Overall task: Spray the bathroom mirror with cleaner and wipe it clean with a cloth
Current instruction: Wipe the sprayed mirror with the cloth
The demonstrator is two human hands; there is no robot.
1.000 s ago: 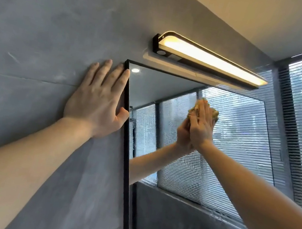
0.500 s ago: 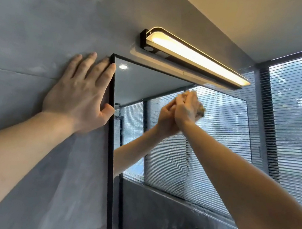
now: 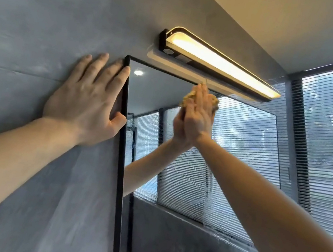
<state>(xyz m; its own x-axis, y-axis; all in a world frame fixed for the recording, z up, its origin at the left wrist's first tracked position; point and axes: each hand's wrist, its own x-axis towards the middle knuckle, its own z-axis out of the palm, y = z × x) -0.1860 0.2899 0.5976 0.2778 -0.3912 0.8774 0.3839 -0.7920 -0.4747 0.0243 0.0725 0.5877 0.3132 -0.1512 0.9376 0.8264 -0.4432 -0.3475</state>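
Well into wiping: streaks of cleaner across the lower mirror [image 3: 206, 185], upper part near the top edge looking clear, lower part left to do. Right hand [image 3: 199, 113] flat, fingers straight, pressing the yellow cloth [image 3: 189, 96] against the glass just below the top edge. Left hand [image 3: 87, 101] spread on the wall [image 3: 47, 21] beside the top left corner

Yellow cloth [image 3: 189, 96], black-framed mirror [image 3: 232, 157]

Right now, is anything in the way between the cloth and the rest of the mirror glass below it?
Nothing visible. The right hand presses the yellow cloth flat on the mirror near its top edge; the streaky glass below is bare. The left hand rests on the wall.
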